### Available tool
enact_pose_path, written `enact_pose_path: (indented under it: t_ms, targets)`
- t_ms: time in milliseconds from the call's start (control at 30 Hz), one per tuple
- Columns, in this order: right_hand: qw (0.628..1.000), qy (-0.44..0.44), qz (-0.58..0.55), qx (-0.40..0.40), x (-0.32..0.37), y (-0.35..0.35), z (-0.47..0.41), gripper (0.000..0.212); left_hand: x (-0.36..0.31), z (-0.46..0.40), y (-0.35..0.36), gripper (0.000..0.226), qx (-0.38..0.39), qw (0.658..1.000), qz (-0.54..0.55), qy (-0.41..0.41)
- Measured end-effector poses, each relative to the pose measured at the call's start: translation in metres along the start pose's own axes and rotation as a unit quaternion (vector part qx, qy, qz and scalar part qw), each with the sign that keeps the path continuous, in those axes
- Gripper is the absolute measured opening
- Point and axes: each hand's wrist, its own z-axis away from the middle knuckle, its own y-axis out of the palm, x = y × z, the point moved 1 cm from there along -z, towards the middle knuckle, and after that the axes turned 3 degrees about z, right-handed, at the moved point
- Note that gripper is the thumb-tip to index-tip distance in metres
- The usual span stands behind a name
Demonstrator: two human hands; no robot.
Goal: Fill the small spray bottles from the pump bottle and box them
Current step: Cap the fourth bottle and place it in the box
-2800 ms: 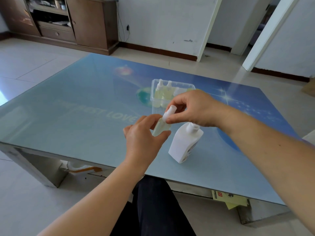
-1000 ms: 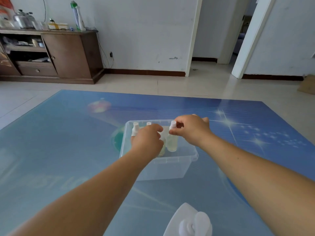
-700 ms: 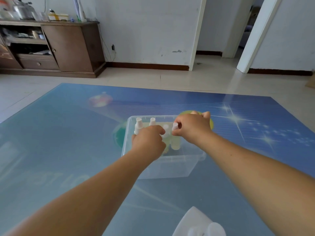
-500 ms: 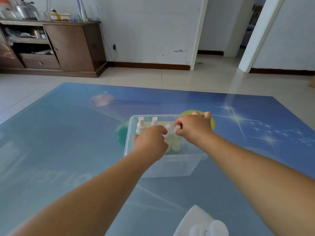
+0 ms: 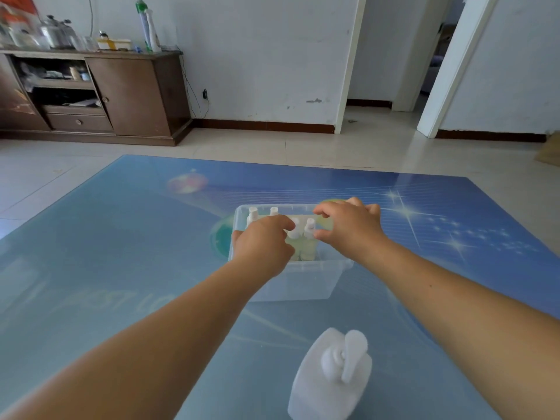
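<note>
**Bottles going into the box, pump bottle parked**

Head view: we're late in the job, by the look of it. The clear box (image 5: 291, 280) sits mid-worktop (image 5: 121, 253), and several small spray bottles (image 5: 309, 237) stand upright inside it, white caps up, pale yellow-green liquid in at least the two near ones. Two more caps (image 5: 253, 212) poke up at the far left corner. The pump bottle (image 5: 330, 380) stands near the front edge, well apart from the box, with nobody touching it. No loose spray bottle shows on the worktop, so my read is that filling is done or nearly so, and what's left is settling this last bottle and perhaps closing up; no lid is in sight.

Now the hands. Both arms reach forward over the box. The left hand (image 5: 262, 244) hangs knuckles up, fingers curled down among the caps; whether it grips one I cannot tell. The right hand (image 5: 348, 228) hovers at the right side, thumb and forefinger parted just beside a cap, pinching nothing.
</note>
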Motion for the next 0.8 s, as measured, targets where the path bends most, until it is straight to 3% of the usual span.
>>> enact_pose_path:
  t_ms: [200,400,500,667,733,800]
  targets:
    - [1.000,-0.006,-0.024,-0.005,0.009,-0.029,0.044,0.031,-0.001,0.040,-0.021,0.036,-0.020,0.999,0.020,0.018]
    - [0.995,-0.014,-0.097,0.018,0.013,-0.045,0.088,0.034,-0.002,0.083,-0.023,0.035,-0.026,0.993,0.114,0.032]
    - [0.974,-0.032,-0.197,0.111,0.010,-0.047,0.109,0.046,0.002,0.106,-0.015,0.041,-0.004,0.989,0.144,0.031]
    - [0.928,-0.054,-0.157,0.332,0.005,-0.047,0.144,0.073,0.011,0.147,0.013,0.081,0.120,0.984,0.134,-0.017]
    - [0.919,-0.061,-0.148,0.361,0.008,-0.043,0.152,0.079,0.009,0.158,0.025,0.091,0.140,0.985,0.093,-0.029]
    - [0.916,-0.063,-0.165,0.360,0.012,-0.041,0.156,0.080,0.003,0.165,0.034,0.083,0.132,0.991,0.022,-0.022]
